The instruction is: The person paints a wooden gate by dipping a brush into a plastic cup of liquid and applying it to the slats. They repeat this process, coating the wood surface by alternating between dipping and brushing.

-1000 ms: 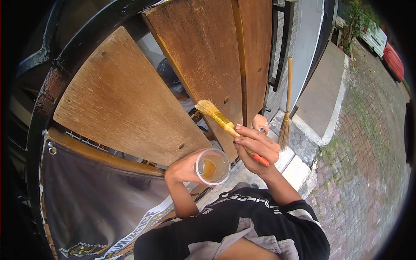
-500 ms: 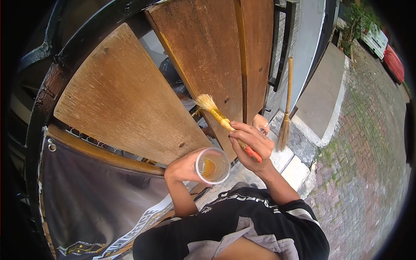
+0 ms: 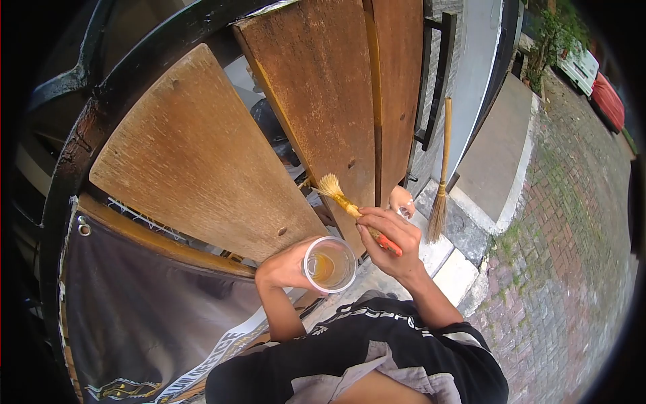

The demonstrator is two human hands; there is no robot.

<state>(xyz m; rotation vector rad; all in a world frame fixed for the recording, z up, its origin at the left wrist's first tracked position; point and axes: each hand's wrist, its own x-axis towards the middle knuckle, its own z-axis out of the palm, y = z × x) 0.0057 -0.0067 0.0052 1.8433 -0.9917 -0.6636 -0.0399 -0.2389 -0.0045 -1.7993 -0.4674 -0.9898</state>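
Observation:
My right hand [image 3: 392, 241] is closed round the handle of a paintbrush [image 3: 343, 200], whose pale bristles point up and left across a dark brown wooden plank [image 3: 311, 87]. The red end of the handle shows below my fingers. In my left hand [image 3: 288, 264] is a clear plastic cup [image 3: 330, 265] with a little amber liquid at the bottom. That hand is right at the lower end of a lighter, worn wooden plank [image 3: 195, 148]. Brush and cup are apart, the bristles above the cup.
A black metal frame [image 3: 74, 161] borders the planks, and a dark banner [image 3: 155, 303] hangs below left. Another person's hand or foot [image 3: 401, 200] shows behind the gate. A broom [image 3: 441, 182] leans at the wall by the brick paving [image 3: 558, 269].
My right hand has lowered the brush a little toward the cup, and the bristles now sit lower and slightly to the right. The left hand with the cup has barely moved.

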